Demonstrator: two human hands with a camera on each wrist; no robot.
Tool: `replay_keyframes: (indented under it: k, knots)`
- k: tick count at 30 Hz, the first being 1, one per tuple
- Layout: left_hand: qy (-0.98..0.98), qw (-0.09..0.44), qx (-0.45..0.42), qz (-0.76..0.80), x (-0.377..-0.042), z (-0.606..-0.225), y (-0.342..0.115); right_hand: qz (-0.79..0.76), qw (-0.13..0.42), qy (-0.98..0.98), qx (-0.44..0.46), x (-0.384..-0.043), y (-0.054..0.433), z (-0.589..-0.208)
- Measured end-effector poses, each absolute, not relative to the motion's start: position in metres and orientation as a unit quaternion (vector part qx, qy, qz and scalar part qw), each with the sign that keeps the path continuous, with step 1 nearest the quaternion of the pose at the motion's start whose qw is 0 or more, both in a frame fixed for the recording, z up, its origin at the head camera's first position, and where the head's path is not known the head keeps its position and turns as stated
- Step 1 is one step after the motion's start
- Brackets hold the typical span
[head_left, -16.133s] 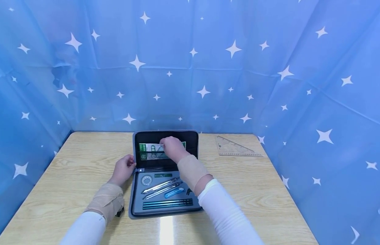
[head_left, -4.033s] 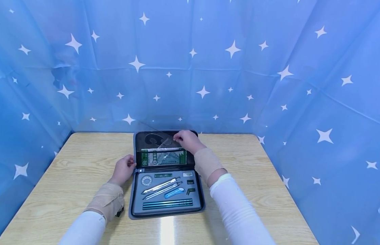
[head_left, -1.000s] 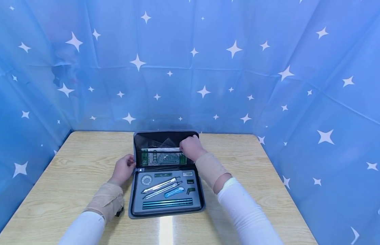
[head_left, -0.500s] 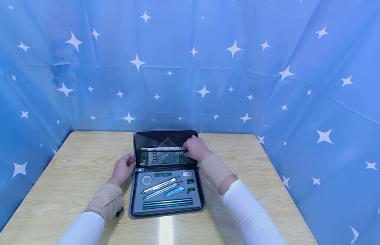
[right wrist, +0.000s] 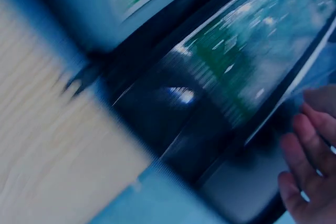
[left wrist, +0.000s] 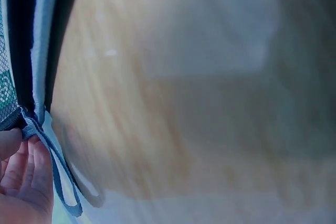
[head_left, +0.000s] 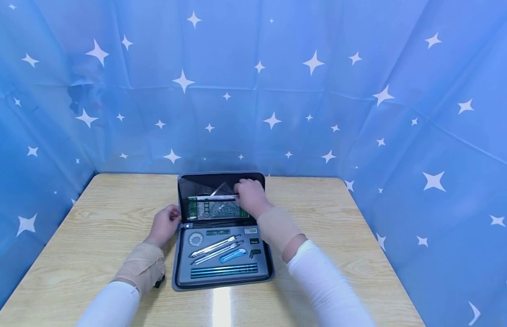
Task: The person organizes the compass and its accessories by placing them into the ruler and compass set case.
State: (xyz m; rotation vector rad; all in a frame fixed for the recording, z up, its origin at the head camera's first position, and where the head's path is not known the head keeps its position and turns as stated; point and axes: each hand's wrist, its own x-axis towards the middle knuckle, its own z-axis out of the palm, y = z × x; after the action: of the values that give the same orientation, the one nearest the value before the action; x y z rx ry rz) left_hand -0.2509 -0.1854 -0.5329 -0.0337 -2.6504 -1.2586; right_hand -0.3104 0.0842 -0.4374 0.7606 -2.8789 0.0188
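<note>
A dark zip case (head_left: 174, 272) lies unfolded in the head view, its lid raised at the back. My left hand (head_left: 164, 225) pinches the case's left edge near the hinge, where a blue fabric loop (left wrist: 65, 192) hangs beside the fingers in the left wrist view. My right hand (head_left: 253, 197) is over the right part of the lid's pocket, its fingers loosely bent and slightly apart in the right wrist view, near the pocket's upper edge. A clear set square (head_left: 223, 188) sticks up from the pocket behind a green-and-white printed sheet (head_left: 200, 209).
The grey tray (head_left: 184, 268) holds two compasses (head_left: 215, 247), a blue utility knife (head_left: 233, 255), several dark green pencils (head_left: 223, 271), a round white dial-like piece (head_left: 195, 239) and an eraser (head_left: 250, 231). Around it is a wooden table (head_left: 331, 254), with a blue star-patterned curtain (head_left: 253, 91) behind.
The set square has gone from the table's right into the lid pocket, and the clear pieces sit lower than 4 seconds ago. My right hand has just shifted left; the left stays put.
</note>
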Motion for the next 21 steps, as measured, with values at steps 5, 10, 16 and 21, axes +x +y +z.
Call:
replay_keyframes:
  k: [5, 10, 16, 21]
  knots:
    - [-0.897, 0.105, -0.009, -0.429, -0.251, -0.533, -0.186, 0.146, 0.065, -0.955, 0.250, -0.307, 0.043, -0.430]
    - [-0.896, 0.106, -0.015, -0.432, -0.251, -0.533, -0.186, 0.159, 0.053, -0.956, 0.241, -0.304, 0.015, -0.429]
    - [-0.895, 0.116, -0.020, -0.431, -0.249, -0.532, -0.186, 0.214, 0.020, -0.955, 0.206, -0.306, 0.008, -0.429]
    - [-0.896, 0.120, -0.020, -0.428, -0.249, -0.531, -0.186, 0.284, -0.012, -0.943, 0.174, -0.312, 0.010, -0.427]
